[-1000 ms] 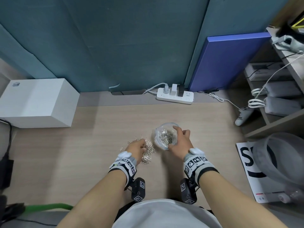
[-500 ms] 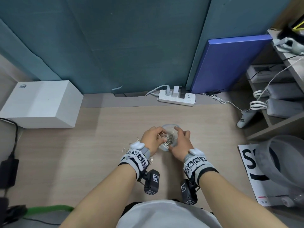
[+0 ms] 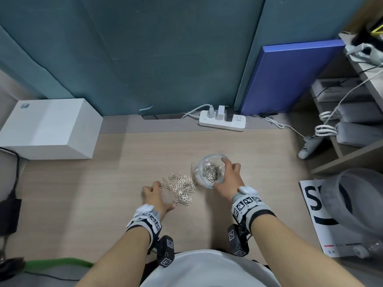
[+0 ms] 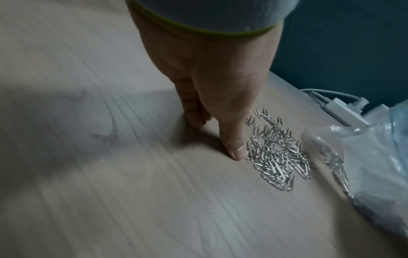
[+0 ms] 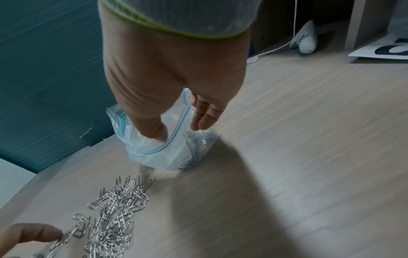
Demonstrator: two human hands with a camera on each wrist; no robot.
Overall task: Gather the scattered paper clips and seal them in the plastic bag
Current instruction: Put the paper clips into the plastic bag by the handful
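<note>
Right hand (image 3: 227, 179) gripping one plastic bag (image 3: 211, 172) mouth; left hand (image 3: 154, 195) flat beside loose paper clips (image 3: 182, 188).

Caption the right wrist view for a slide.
Right hand holds the plastic bag open beside loose paper clips on the desk.

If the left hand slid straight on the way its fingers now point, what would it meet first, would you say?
Probably the loose paper clips: the left hand lies on the desk with its fingers at the pile's edge. Beyond the pile stands the plastic bag.
</note>
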